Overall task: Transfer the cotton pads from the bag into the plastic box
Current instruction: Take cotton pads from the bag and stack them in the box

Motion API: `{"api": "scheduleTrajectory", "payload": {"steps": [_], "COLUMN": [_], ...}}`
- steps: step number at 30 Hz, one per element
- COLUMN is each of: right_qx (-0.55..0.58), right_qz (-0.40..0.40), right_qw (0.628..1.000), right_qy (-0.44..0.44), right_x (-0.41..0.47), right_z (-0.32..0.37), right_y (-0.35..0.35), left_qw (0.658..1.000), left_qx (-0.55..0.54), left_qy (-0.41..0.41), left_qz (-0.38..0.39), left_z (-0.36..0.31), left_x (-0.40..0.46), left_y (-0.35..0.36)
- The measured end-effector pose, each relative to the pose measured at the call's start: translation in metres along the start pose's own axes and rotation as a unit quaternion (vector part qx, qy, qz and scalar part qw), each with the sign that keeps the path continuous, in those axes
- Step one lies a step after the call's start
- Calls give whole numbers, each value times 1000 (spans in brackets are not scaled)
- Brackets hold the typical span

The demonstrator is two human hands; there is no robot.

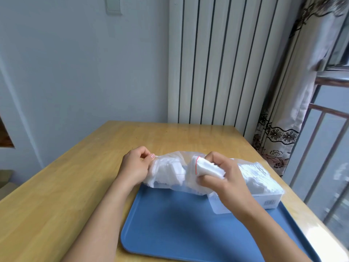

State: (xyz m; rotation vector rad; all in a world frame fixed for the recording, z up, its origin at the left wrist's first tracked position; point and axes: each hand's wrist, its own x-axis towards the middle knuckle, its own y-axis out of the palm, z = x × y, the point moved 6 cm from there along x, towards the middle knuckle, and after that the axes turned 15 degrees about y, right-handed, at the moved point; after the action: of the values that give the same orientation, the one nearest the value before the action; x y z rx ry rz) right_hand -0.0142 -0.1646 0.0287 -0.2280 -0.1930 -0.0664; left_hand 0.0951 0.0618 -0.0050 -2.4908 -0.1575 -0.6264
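A clear plastic bag (170,167) with a red zip line, filled with white cotton pads, lies across the far edge of the blue tray (179,224). My left hand (135,165) pinches the bag's left end. My right hand (222,176) grips a stack of cotton pads (209,168) at the bag's mouth. To the right stands the clear plastic box (270,200), with a row of cotton pads (258,176) packed inside it. The box's left part is hidden behind my right hand and the bag.
The tray rests on a wooden table (75,186). A white radiator (217,63) stands against the wall behind it. A patterned curtain (279,129) and a window with metal rails (321,148) are on the right.
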Motion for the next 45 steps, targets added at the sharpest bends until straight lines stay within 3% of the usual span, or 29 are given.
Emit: {"api": "scheduleTrajectory", "payload": {"steps": [6, 11, 13, 16, 19, 22, 27, 31, 37, 41, 43, 45], "right_qx": [156, 273, 291, 305, 303, 283, 277, 171, 25, -80, -125, -123], "right_qz": [-53, -14, -10, 7, 43, 75, 60, 17, -68, -197, -211, -204], "right_qw": [986, 959, 951, 946, 946, 952, 956, 984, 996, 970, 952, 953], "right_qy": [-12, 71, 100, 107, 102, 83, 69, 53, 49, -117, -184, -189], "right_x": [1, 10, 11, 11, 8, 3, 2, -2, -3, -12, -17, -17], "right_z": [3, -15, -20, -22, -19, -15, -15, -14, -16, 10, 17, 17], "right_y": [-28, -19, -14, -7, 0, 6, 6, 4, -5, -23, -25, -25], "left_qw": [997, 995, 990, 971, 938, 931, 931, 910, 870, 873, 876, 875], "left_qx": [57, 91, 80, -129, -301, -311, -312, -344, -467, -473, -471, -473], "left_qy": [9, 31, 84, 163, 170, 169, 158, 151, 16, -4, 1, 6], "left_qz": [-46, -37, -78, -114, 7, 92, 108, 175, 155, 115, 102, 102], "left_z": [0, -5, -23, -75, -118, -129, -130, -135, -130, -124, -124, -124], "left_x": [-1, -2, -3, -20, -46, -66, -73, -77, -71, -66, -65, -64], "left_y": [-4, -1, -2, 0, 28, 59, 70, 78, 72, 69, 68, 68]}}
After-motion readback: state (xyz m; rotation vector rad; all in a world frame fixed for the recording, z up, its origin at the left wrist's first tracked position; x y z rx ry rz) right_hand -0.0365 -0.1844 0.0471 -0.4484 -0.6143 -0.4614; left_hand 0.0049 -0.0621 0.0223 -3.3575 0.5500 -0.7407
